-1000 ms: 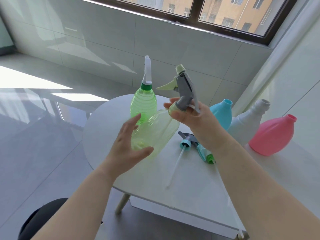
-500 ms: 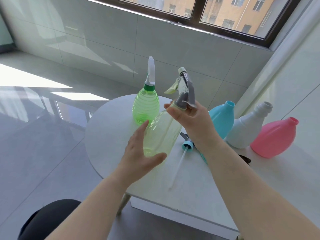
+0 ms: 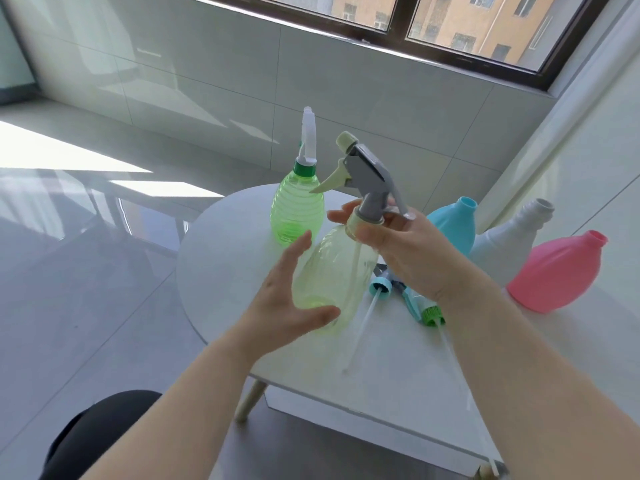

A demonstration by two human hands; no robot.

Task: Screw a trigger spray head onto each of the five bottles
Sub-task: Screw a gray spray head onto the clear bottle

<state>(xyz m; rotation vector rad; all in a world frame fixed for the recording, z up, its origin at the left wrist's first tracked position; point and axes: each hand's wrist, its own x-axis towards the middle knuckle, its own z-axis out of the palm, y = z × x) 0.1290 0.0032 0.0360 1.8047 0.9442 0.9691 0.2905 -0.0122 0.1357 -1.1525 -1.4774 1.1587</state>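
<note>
Pale-yellow clear bottle [image 3: 332, 271] hangs tilted over the surface [image 3: 221, 271] near its rounded left edge. The right hand [image 3: 412, 251] fingers pinch the collar of the grey spray head [image 3: 367, 171]. The left hand [image 3: 284, 299] is spread wide beside the base. A green bottle [image 3: 296, 213] stands just behind, and loose spray heads [image 3: 381, 287] lie under the right wrist.

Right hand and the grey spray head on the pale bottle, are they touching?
Touching. The head view shows the right hand pinching the cream collar of the spray head between thumb and fingers, atop the pale bottle.
</note>
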